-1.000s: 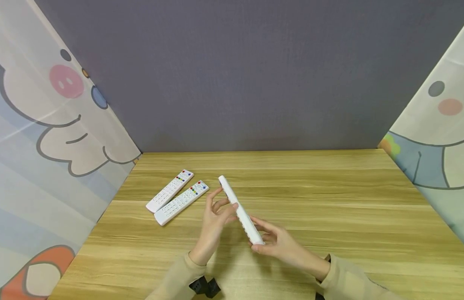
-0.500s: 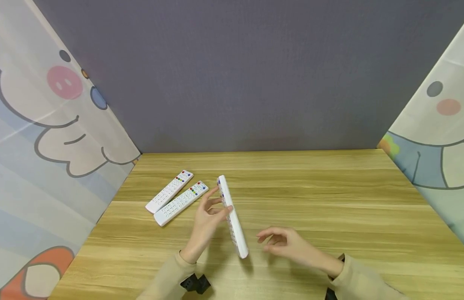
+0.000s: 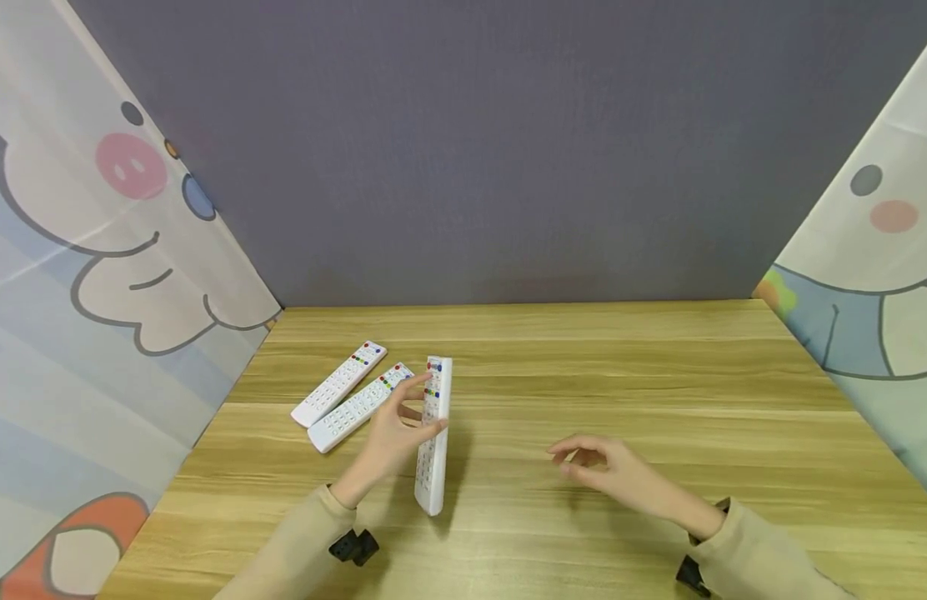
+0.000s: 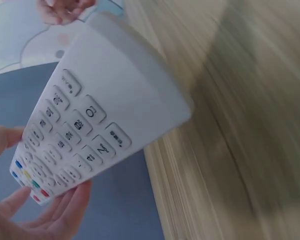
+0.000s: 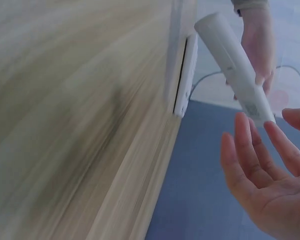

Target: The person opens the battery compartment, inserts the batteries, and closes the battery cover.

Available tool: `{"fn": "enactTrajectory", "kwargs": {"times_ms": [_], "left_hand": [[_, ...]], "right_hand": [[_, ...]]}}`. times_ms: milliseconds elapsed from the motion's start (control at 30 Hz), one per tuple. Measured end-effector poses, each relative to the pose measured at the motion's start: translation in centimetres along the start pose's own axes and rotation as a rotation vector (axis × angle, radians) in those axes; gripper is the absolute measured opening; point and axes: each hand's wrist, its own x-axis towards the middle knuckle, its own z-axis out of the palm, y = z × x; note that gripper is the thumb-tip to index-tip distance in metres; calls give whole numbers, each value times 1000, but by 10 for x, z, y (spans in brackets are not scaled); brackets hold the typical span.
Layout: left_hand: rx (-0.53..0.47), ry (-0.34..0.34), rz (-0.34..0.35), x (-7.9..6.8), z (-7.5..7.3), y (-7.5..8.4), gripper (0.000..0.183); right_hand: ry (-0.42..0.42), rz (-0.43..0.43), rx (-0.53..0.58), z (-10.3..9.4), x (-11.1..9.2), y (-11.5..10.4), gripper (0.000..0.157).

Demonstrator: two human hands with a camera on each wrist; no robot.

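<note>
My left hand (image 3: 393,431) pinches a white remote control (image 3: 435,450) by its long edges, above the table. Its button side, with red, blue and other coloured keys near the far end, faces left toward the palm. In the left wrist view the keypad of this remote control (image 4: 105,85) fills the middle, with fingers (image 4: 75,212) along its edge. My right hand (image 3: 621,475) hovers to the right, fingers loosely bent and holding nothing. The right wrist view shows the smooth back of the held remote control (image 5: 230,55) beyond the right hand (image 5: 270,175).
Two more white remote controls lie buttons up on the wooden table (image 3: 621,375): one farther left (image 3: 336,387), the other remote control (image 3: 351,419) beside it, partly behind the left hand. A grey panel (image 3: 508,167) stands at the back, with cartoon-printed curtains (image 3: 118,292) at the sides.
The right hand has let go of the remote control and drawn away to the right. The left hand has carried it left and turned it, so its buttons now show.
</note>
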Motion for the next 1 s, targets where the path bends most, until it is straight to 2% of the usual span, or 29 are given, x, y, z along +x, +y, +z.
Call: {"fn": "enactTrajectory", "kwargs": {"times_ms": [300, 433, 533, 700, 1000], "left_hand": [[254, -94, 154, 11, -14, -7, 65], [345, -149, 156, 17, -20, -10, 67], [380, -186, 155, 21, -22, -12, 67], [464, -231, 210, 28, -24, -18, 65], [599, -298, 250, 38, -26, -26, 64]], "right_hand": [[99, 53, -143, -15, -4, 10, 20], [144, 70, -260, -22, -7, 14, 20], [162, 118, -319, -29, -9, 16, 23], [197, 156, -401, -37, -13, 21, 23], [210, 166, -422, -46, -16, 32, 24]]}}
